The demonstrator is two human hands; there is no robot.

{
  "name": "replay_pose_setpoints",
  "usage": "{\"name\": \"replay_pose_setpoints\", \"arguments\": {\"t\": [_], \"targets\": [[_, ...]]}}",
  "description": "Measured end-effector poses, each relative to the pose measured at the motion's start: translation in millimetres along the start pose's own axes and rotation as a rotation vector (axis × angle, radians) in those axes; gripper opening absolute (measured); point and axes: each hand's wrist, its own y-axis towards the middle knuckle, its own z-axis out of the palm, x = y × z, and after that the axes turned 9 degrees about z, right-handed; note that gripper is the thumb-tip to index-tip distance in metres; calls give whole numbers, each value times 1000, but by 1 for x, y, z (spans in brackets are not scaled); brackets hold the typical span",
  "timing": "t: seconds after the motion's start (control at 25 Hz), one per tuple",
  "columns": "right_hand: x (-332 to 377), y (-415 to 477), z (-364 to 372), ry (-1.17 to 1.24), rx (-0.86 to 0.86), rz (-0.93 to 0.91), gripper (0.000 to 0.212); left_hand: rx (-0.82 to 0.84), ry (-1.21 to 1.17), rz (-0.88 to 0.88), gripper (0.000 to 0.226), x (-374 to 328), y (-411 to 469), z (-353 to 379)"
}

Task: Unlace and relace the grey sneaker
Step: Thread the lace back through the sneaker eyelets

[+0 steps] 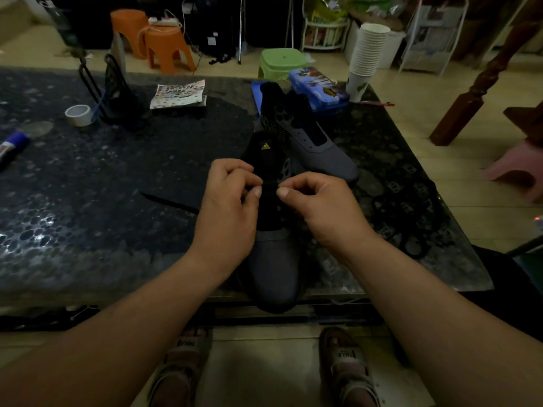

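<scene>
Risk: the room is dim and the lace is dark against the dark tongue, so an end could slip from the fingers or miss an eyelet.
Sneaker: the grey sneaker (274,259) lies on the counter (117,186), toe hanging over the near edge, directly under both hands.
Left hand (227,207): fingers pinched narrow over the lacing area; what they hold, I cannot tell.
Right hand (317,207): likewise pinched, just right of the tongue.
Second sneaker (317,148): farther back, right.

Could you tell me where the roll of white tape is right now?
Head view, far left of the table: the tape roll sits beside the black wire stand.
</scene>
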Motion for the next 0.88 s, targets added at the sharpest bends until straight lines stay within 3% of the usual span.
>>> {"name": "replay_pose_setpoints", "arguments": {"t": [0.32, 0.64, 0.88], "targets": [[5, -1, 9, 91, -2, 44, 4, -21, -40, -63, 6, 0, 3, 0], [13, -5, 19, 105, 55, 90, 5, -21, -231, -351, 7, -4, 8, -6], [27, -8, 15, -51, 61, 37, 5, -4, -243, -324, 10, 0, 10, -16]]}}
